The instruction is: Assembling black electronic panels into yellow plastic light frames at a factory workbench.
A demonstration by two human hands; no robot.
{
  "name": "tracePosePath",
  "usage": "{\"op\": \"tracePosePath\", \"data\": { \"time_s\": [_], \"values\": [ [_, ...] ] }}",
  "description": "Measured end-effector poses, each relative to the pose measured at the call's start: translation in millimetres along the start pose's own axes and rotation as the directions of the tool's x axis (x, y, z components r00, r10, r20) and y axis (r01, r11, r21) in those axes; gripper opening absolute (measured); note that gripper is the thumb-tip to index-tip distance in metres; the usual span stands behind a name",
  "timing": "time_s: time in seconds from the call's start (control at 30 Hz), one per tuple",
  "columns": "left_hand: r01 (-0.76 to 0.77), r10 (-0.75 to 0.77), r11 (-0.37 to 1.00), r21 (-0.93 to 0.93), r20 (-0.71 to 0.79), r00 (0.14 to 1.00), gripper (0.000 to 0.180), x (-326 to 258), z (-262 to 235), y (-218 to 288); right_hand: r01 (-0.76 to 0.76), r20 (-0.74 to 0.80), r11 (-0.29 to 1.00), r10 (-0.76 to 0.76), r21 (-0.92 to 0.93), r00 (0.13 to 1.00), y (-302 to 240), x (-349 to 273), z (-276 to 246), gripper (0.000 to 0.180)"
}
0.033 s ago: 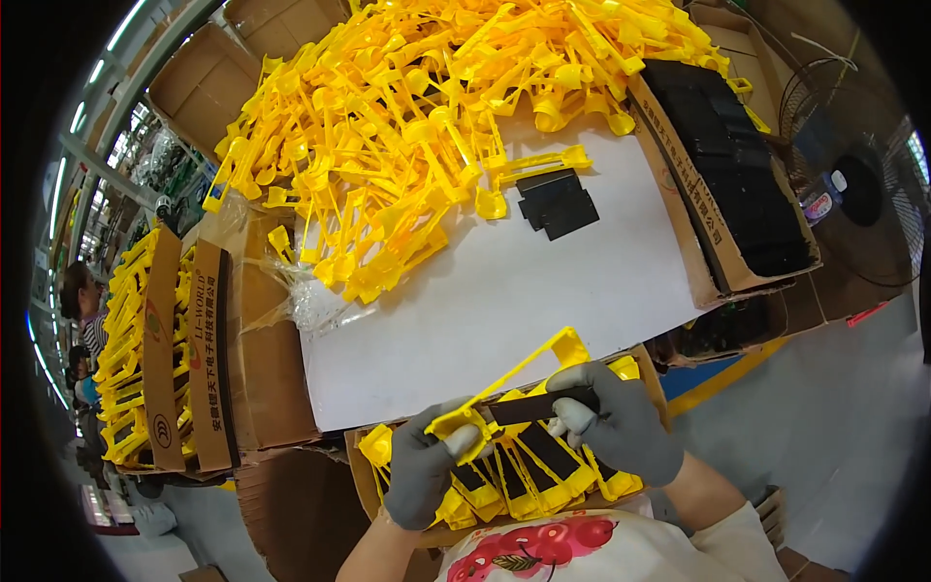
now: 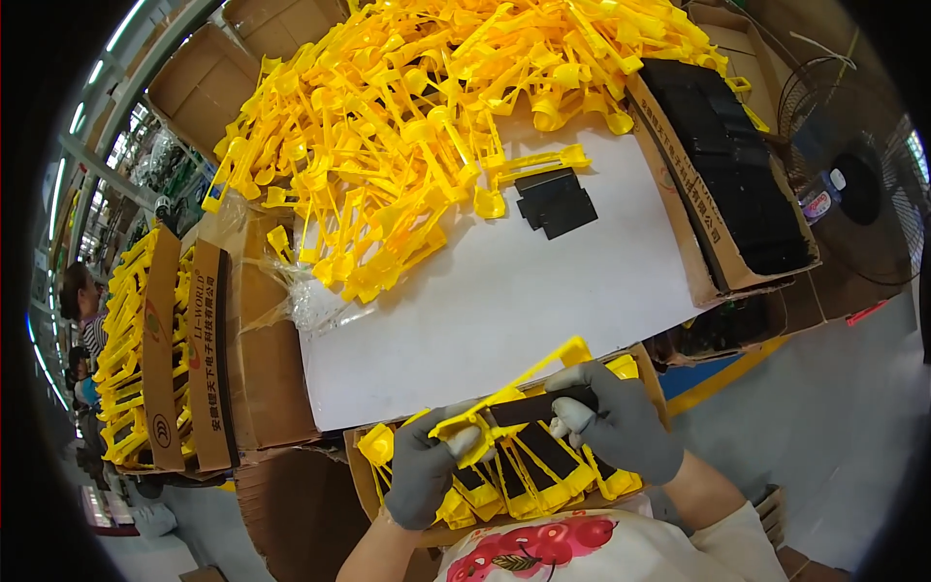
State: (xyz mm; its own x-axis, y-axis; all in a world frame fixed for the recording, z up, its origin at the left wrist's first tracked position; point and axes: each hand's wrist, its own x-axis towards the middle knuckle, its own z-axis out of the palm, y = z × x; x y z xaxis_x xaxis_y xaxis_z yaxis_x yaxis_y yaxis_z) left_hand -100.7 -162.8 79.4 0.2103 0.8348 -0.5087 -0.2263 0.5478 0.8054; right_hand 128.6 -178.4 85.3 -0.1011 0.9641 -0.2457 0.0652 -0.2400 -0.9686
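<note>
My left hand (image 2: 420, 472), in a grey glove, is closed on one end of a yellow plastic frame (image 2: 536, 371). The frame tilts up to the right. My gloved right hand (image 2: 628, 429) pinches a flat black rectangular piece (image 2: 524, 410) between thumb and fingers. The piece's left end meets the frame close to my left fingers; I cannot tell how far it sits inside. Right below both hands, a cardboard box (image 2: 361, 473) holds several yellow frames with black pieces in them.
A large heap of yellow frames (image 2: 407, 126) covers the far part of the white tabletop (image 2: 475, 301). Several black pieces (image 2: 558, 204) lie near it. At right stands a carton of black pieces (image 2: 727, 165), with a fan (image 2: 858, 189) beyond. A carton of yellow frames (image 2: 160, 359) stands left.
The free upper end of the yellow frame has dipped slightly and shifted a little to the right, closer to the black piece. Both hands keep their hold.
</note>
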Motion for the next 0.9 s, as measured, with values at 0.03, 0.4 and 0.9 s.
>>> {"op": "tracePosePath", "data": {
  "time_s": [0.03, 0.4, 0.9],
  "values": [
    [0.003, -0.003, 1.0, 0.001, 0.002, 1.0, 0.028, -0.4, 0.2, -0.7, 0.033, 0.021, 0.998, -0.032, -0.052, 0.999, 1.3, 1.0, -2.5, 0.018],
    [0.06, -0.065, 0.996, 0.058, 0.076, 0.995, 0.029, -3.0, 3.0, -7.9, 0.243, 0.027, 0.854, -0.26, -0.461, 0.965, 12.9, -2.5, 2.5, 0.018],
    [-0.057, -0.004, 0.912, 0.407, 0.147, 0.989, 0.026, -22.7, -8.5, 17.1, 0.305, 0.092, 0.697, -0.326, -0.649, 0.941, 23.8, -14.5, 1.1, 0.028]
  ]
}}
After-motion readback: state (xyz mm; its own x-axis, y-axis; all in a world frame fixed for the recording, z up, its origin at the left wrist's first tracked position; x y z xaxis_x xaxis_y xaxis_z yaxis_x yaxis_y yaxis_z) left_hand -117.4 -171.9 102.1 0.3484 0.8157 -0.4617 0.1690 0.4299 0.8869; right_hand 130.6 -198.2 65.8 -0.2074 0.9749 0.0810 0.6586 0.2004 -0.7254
